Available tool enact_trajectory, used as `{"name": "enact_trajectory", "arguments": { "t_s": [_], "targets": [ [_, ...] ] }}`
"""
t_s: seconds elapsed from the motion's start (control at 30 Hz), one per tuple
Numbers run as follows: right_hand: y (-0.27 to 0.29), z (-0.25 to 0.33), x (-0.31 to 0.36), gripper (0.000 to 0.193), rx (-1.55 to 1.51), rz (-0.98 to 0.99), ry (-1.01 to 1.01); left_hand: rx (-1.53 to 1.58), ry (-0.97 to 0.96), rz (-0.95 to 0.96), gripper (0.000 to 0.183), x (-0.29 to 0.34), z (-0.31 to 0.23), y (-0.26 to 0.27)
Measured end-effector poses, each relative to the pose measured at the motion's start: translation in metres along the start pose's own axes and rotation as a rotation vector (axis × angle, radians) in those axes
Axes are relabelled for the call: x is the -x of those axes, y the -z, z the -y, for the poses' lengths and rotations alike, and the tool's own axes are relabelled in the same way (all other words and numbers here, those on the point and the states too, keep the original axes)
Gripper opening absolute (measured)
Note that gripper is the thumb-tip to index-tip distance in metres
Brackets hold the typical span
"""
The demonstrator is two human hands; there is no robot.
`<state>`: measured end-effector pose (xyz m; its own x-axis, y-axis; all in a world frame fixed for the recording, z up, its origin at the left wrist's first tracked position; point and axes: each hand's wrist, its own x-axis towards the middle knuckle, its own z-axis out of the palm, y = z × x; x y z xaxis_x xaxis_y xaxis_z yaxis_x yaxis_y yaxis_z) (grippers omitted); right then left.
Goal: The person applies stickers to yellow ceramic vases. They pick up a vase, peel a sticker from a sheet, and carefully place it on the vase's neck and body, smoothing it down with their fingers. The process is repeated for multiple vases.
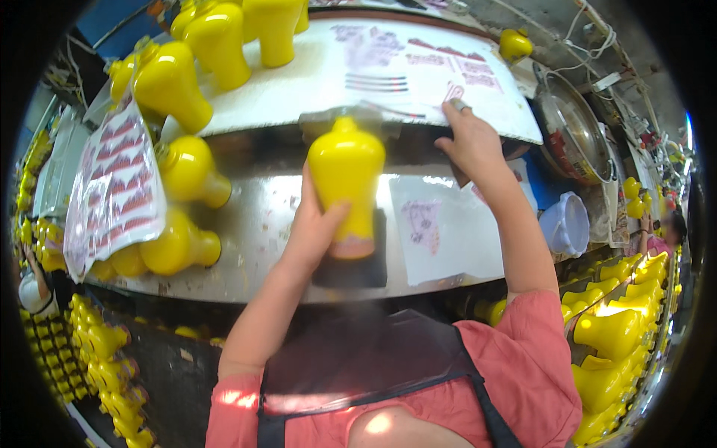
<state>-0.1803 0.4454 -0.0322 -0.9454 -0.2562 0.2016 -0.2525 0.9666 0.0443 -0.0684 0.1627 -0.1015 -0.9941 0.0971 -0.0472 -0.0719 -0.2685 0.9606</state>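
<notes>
My left hand (pixel 314 228) is closed around a glossy yellow vase-shaped bottle (pixel 347 168), with its thumb across the lower front. The bottle stands near-upright in the picture, its narrow neck pointing away from me and a pinkish band round its base. Beyond it to the right, my right hand (pixel 472 138) reaches over a white board (pixel 314 82), thumb and fingers apart. Its fingertips touch a small red-printed decal (pixel 452 92) on the board. Under the palm shows a brownish flat piece (pixel 460 175); whether the hand holds it is unclear.
Several yellow bottles (pixel 216 45) stand at the far left of the board. A decal sheet (pixel 119 187) hangs over more bottles at left. Another printed sheet (pixel 429 231) lies on the metal table (pixel 254 224). At right are a pale bucket (pixel 565 224), a round basin (pixel 571 127) and racked bottles (pixel 612 332).
</notes>
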Motion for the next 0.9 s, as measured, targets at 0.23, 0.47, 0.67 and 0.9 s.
{"name": "enact_trajectory", "arguments": {
  "t_s": [0.23, 0.47, 0.67, 0.9],
  "targets": [
    [-0.030, -0.030, 0.014, 0.020, 0.135, -0.367, 0.139, 0.056, 0.000, 0.043, 0.078, 0.005, -0.012, 0.004],
    [0.010, -0.008, 0.018, 0.026, -0.785, -0.091, -0.186, 0.036, -0.036, 0.086, 0.082, 0.003, -0.008, 0.006],
    [0.057, 0.067, 0.034, 0.019, -0.966, -0.171, 0.030, -0.044, -0.065, 0.042, 0.086, 0.003, -0.005, 0.004],
    [0.047, 0.127, 0.069, 0.034, -0.176, -0.426, 0.661, -0.037, -0.108, -0.078, 0.090, -0.002, -0.016, 0.010]
  ]
}}
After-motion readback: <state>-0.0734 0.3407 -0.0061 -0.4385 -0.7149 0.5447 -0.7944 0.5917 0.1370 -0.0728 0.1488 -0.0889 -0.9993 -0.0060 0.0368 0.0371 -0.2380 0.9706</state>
